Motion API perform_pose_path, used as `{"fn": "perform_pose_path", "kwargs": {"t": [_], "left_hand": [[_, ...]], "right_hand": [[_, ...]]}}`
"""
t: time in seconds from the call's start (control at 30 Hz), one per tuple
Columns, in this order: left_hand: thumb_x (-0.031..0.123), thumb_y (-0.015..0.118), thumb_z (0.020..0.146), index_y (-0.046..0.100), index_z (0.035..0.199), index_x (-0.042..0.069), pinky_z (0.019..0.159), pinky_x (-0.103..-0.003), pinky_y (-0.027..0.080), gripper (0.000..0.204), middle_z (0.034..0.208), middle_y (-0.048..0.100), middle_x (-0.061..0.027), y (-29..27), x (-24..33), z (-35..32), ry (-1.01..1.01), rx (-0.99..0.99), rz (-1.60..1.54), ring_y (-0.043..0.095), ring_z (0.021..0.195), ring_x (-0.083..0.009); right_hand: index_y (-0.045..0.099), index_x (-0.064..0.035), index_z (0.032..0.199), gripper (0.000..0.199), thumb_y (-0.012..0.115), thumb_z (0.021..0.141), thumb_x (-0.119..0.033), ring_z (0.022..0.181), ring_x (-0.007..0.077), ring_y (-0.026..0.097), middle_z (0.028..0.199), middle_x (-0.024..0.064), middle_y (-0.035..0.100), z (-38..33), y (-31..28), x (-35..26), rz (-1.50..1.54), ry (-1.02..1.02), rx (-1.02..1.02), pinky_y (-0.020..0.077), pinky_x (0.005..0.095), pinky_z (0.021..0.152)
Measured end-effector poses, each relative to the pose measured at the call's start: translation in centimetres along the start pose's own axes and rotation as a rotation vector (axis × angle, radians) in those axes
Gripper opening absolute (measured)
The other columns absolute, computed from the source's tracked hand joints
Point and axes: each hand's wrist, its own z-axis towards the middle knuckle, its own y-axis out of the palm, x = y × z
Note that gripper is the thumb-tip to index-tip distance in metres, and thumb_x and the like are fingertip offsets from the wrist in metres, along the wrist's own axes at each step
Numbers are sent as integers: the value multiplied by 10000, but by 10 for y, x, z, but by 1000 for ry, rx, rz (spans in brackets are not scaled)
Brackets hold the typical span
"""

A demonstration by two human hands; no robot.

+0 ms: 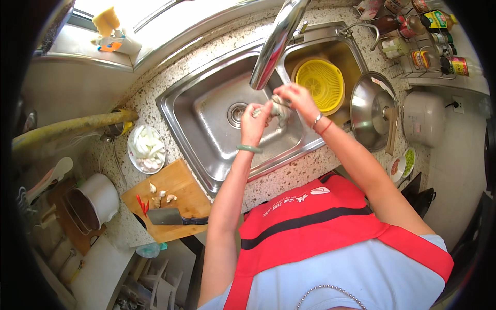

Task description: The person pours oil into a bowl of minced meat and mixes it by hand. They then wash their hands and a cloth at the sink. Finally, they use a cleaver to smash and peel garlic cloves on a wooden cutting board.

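both hands (254, 124) (298, 98) grip a greyish, cloth-like bundle (282, 113); the sink (209, 139) lies below.

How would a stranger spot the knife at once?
Find the sink, then the wooden board at its lower left. Across the board's lower part lies the knife: broad grey blade and dark handle, unlike the garlic and red chillies nearby.

Bright white light at the window (142, 11), upper left; pale sill (77, 44) beneath; speckled desk (310, 170) running diagonally across; open cabinet (180, 258), lower left; pale wall (460, 142) to the right, white socket (458, 105) set in it.
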Motion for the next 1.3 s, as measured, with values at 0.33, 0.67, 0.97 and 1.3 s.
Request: {"fn": "perform_pose_path", "kwargs": {"t": [0.33, 0.67, 0.97, 1.3], "left_hand": [[188, 693, 857, 521, 872, 52, 504, -283, 533, 220, 764, 606, -44, 12, 38, 39, 31, 191, -351, 576, 584, -94], [161, 686, 852, 468, 1111, 91, 560, -315, 592, 345, 1002, 598, -75, 9, 31, 40, 14, 199, -378, 648, 813, -174], [313, 602, 929, 593, 981, 68, 503, -300, 567, 251, 819, 621, -35, 4, 31, 35, 116, 274, -406, 636, 689, -134], [431, 617, 903, 570, 705, 101, 490, -276, 415, 387, 601, 495, 14, -57, -28, 65, -12, 302, -328, 471, 525, -95]], "right_hand": [[583, 14, 977, 725, 474, 822, -686, 965, 392, 627, 988, 242, 657, 130, -43, -66, -710, 15, 672, 484, 466, 827], [516, 46, 1091, 549, 392, 894, -452, 936, 435, 616, 952, 295, 639, 151, -64, -51, -737, -65, 549, 470, 498, 843], [517, 20, 1072, 465, 623, 884, -392, 825, 197, 670, 835, 127, 673, 69, -3, -31, -177, -123, 260, 518, 317, 678], [614, -105, 1026, 226, 675, 827, -194, 732, 335, 578, 861, 134, 588, -20, 112, 1, -483, -616, -78, 485, 407, 675]]}}
